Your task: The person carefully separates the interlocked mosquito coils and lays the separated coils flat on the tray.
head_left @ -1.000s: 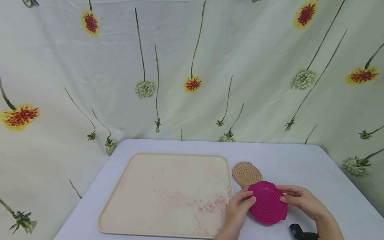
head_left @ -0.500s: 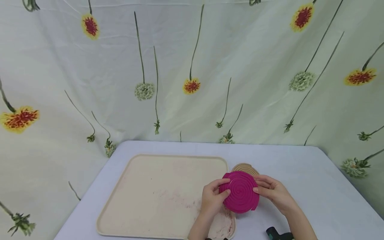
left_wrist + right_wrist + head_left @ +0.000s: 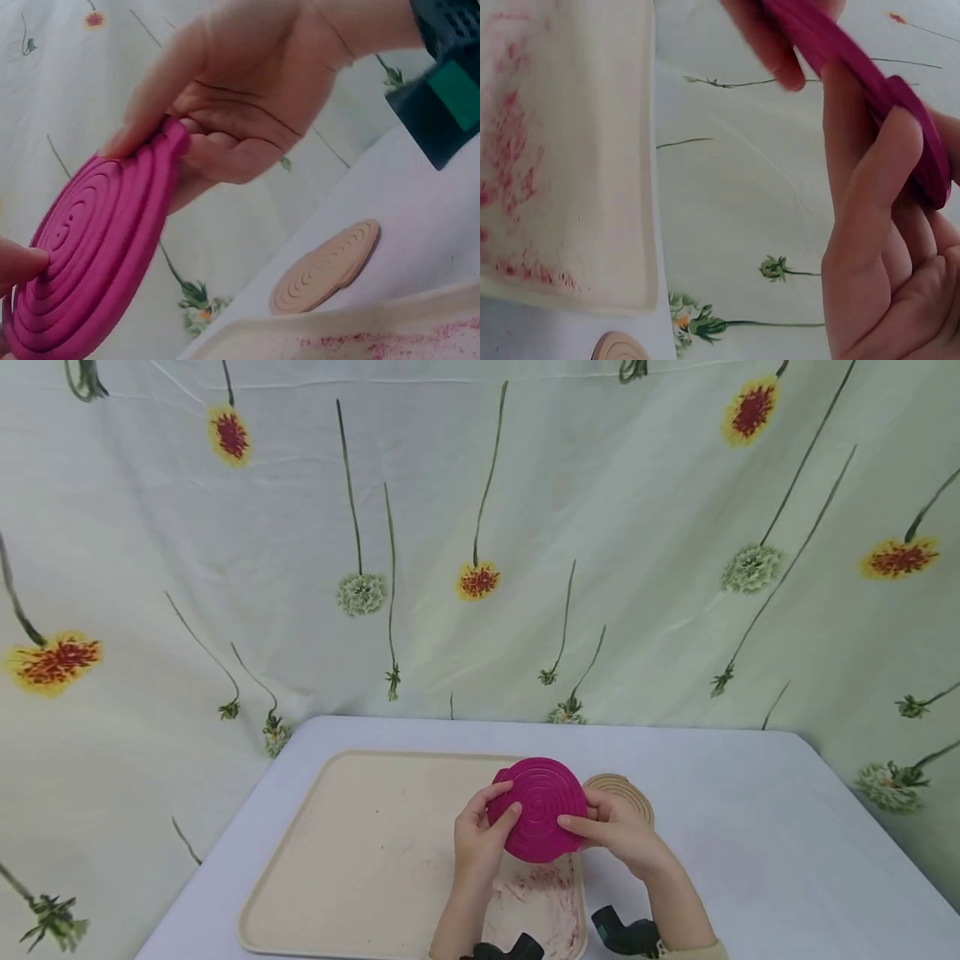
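Where it sat right of the beige tray [image 3: 360,860], magenta spiral-ridged disc [image 3: 538,810] now pinched above it by left hand [image 3: 480,835] and right hand [image 3: 615,831].

Tan coil [image 3: 622,791], stained tray [image 3: 360,860], perhaps plastic.
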The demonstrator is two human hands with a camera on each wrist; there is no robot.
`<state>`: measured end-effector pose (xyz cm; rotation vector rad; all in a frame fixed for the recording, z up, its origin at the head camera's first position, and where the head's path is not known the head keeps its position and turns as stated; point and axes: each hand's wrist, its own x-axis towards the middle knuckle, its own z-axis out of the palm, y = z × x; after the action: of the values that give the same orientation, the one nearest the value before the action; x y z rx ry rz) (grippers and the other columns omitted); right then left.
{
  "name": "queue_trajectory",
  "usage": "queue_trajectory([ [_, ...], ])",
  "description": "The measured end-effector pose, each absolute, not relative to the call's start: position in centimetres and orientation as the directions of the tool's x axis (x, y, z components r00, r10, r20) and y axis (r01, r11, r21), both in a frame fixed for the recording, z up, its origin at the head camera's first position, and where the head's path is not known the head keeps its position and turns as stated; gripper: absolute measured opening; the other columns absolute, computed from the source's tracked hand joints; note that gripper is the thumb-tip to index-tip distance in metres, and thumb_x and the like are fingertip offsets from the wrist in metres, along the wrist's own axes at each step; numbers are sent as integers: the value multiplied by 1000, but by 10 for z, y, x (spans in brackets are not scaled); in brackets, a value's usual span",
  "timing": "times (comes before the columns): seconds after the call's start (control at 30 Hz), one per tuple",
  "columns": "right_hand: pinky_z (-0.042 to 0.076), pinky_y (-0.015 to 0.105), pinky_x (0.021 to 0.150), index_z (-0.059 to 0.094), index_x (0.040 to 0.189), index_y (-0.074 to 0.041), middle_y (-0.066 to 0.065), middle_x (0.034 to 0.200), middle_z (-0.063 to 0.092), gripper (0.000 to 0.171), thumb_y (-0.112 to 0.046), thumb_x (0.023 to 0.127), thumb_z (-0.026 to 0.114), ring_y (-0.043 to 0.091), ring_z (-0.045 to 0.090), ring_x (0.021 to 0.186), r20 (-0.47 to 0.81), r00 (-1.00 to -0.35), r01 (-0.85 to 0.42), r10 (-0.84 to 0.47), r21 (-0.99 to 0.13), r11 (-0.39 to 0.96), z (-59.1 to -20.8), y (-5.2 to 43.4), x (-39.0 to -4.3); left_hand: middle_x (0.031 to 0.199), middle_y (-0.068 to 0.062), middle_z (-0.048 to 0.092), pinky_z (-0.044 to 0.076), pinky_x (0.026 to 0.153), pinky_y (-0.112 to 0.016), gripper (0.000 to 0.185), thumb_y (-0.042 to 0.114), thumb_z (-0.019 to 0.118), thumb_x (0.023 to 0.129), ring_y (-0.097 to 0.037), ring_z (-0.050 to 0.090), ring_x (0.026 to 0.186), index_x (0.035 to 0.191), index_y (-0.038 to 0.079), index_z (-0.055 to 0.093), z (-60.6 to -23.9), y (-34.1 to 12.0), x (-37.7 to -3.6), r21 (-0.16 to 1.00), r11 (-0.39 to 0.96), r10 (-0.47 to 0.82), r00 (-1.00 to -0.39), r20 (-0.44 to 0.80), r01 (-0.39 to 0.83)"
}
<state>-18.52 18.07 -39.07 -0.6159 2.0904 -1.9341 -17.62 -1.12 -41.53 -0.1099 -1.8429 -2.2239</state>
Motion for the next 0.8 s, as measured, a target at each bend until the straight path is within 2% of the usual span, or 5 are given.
queue_trajectory([
  [0.2,56,32,72,49,125,12,25,105,64,43,-12,91,61,26,67,88,152,-922,-203,-357,-973,109,-383,161,-178,136,-16,43,43,94,-54,26,18,69,85,-39,40,124,110,12,66,-421,-7,-177,907,200,-164,-900,404,370],
  [0.33,56,30,73,54,123,8,22,104,65,39,-15,92,60,26,67,89,171,-935,-225,-312,-963,146,-381,154,-173,127,-10,49,44,90,-56,23,21,69,85,-32,42,118,107,16,70,-424,-3,-176,871,302,-179,-874,451,387],
  [0.5,54,29,79,54,128,1,18,114,63,40,-21,95,56,24,63,99,165,-943,-208,-288,-970,128,-379,148,-169,102,0,62,51,84,-39,19,24,67,88,-19,56,97,103,14,70,-425,-5,-175,901,208,-187,-889,418,381],
  [0.6,51,33,86,53,131,-2,17,118,62,40,-26,99,49,24,60,106,168,-939,-205,-299,-974,96,-379,145,-168,93,0,67,53,79,-29,16,22,66,89,-15,61,86,99,10,70,-424,-7,-176,925,127,-181,-908,378,359],
  [0.8,50,31,89,54,130,-1,17,121,60,39,-19,96,55,17,59,107,189,-940,-209,-285,-977,43,-386,142,-170,96,-9,67,53,77,-24,16,14,66,88,-16,62,86,99,3,70,-422,-11,-176,943,-5,-141,-934,328,332],
])
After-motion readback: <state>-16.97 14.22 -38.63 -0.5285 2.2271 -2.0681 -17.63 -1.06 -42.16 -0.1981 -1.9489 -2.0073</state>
